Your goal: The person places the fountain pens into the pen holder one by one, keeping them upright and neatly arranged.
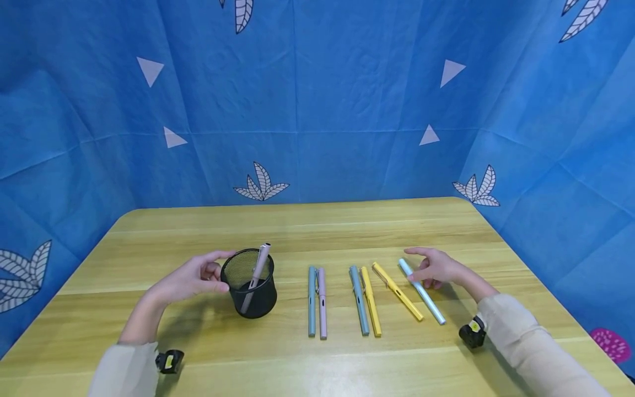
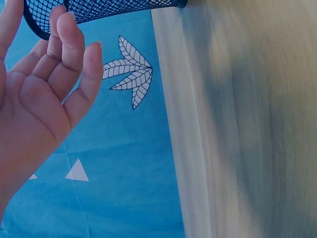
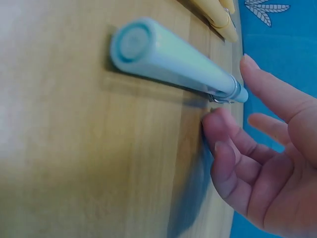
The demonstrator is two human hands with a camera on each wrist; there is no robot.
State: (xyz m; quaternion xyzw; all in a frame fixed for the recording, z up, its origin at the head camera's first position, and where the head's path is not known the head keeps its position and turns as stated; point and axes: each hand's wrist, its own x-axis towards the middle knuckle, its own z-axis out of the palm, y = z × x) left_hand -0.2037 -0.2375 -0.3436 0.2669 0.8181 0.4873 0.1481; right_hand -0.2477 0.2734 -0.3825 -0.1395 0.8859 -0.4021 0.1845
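A black mesh pen cup (image 1: pixel 250 291) stands on the wooden table (image 1: pixel 297 231) with a pink pen (image 1: pixel 258 268) leaning inside it. My left hand (image 1: pixel 218 271) hovers at the cup's left side, fingers relaxed and spread, holding nothing. In the left wrist view the fingertips (image 2: pixel 63 22) lie just beside the cup (image 2: pixel 99 10) rim. My right hand (image 1: pixel 414 266) hangs over the far end of a light blue pen (image 1: pixel 423 292), thumb and fingers apart on either side of it. The right wrist view shows the pen (image 3: pixel 173 57) flat on the table and the hand (image 3: pixel 225 106) not gripping it.
Several more pens lie side by side between the cup and the right hand: a teal one (image 1: pixel 311 300), a pink one (image 1: pixel 322 303), a blue one (image 1: pixel 358 299) and two yellow ones (image 1: pixel 370 300) (image 1: pixel 397 291). Blue patterned cloth (image 1: pixel 317 110) walls the table's back and sides.
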